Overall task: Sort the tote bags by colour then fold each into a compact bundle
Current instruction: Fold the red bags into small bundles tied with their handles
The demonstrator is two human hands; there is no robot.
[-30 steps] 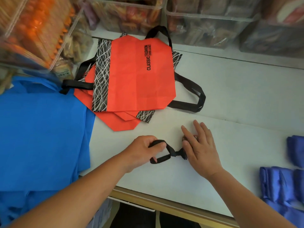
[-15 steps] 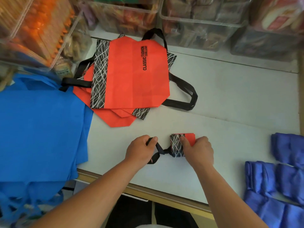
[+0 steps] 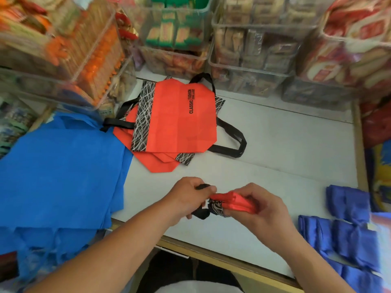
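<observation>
I'm holding the orange bundle (image 3: pixel 232 203) just below the middle of the frame, over the near part of the white counter (image 3: pixel 285 149); whether it's touching the surface, I can't tell. My right hand (image 3: pixel 260 210) is gripping it, thumb on top and fingers curled underneath, pinching the folded layers flat. The bundle's end with the black-and-white scribble pattern is pointing left, toward my other hand.

My left hand (image 3: pixel 186 197) is curling tight around the black strap (image 3: pixel 201 213) that's coming out of that patterned end. A bit of it is peeking above my knuckles and a loop is hanging below my fingers. The two hands are almost touching.

Above them, in the upper middle of the frame, the orange bags (image 3: pixel 179 123) are lying flat in a loose stack, the top one showing black lettering, with black handles sticking out at the sides. Filling the left side of the frame, the blue bags (image 3: pixel 59 170) are lying spread out, their right edge just beside the orange stack and their near edge hanging over the counter. At the lower right, the blue bundles (image 3: pixel 347 235) are sitting folded up side by side. Along the top, clear bins (image 3: pixel 249 60) of packaged snacks are lining the back of the counter.
</observation>
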